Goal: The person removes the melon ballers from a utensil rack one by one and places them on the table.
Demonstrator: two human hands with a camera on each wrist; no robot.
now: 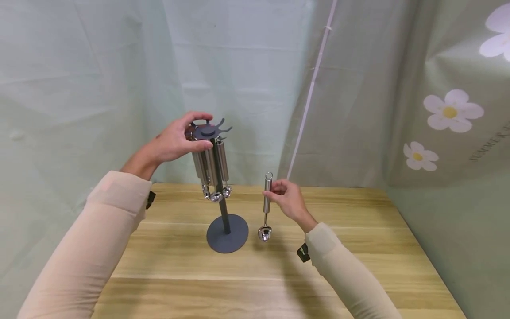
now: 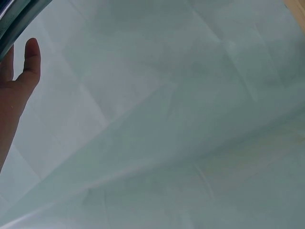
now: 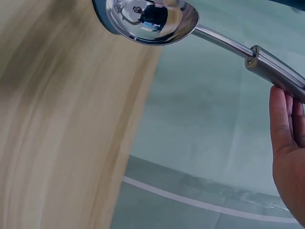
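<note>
Centrally, a dark grey stand (image 1: pixel 225 221) with a round base is seen upright on the wooden desk (image 1: pixel 358 248), its thin post rising to a flat top disc (image 1: pixel 207 131) edged with curved hooks. Several steel utensils (image 1: pixel 213 170) with cylindrical handles are hung from those hooks, close together around the post, their rounded heads well above the base. The top disc is gripped at its near-left edge by the left hand (image 1: pixel 177 139), with the thumb laid along the front rim and the fingers curled over the top; in the left wrist view only a thumb and part of the palm are shown against pale fabric, beside a blurred strip of metal at the corner. A separate steel scoop (image 1: pixel 266 208) is held upright by the right hand (image 1: pixel 287 199) just to the right of the stand, apart from it; its handle is pinched between fingers and thumb near the upper end, the hanging ring at the top is left free above the fingers, and the bowl-shaped head is seen near the desk beside the stand's base, though contact with the desk cannot be told. In the right wrist view the polished bowl (image 3: pixel 151 20) of the scoop is shown close up, mirror-bright. Behind the desk, a pale green cloth backdrop (image 1: pixel 99 66) is hung, printed with white flowers on the right.
</note>
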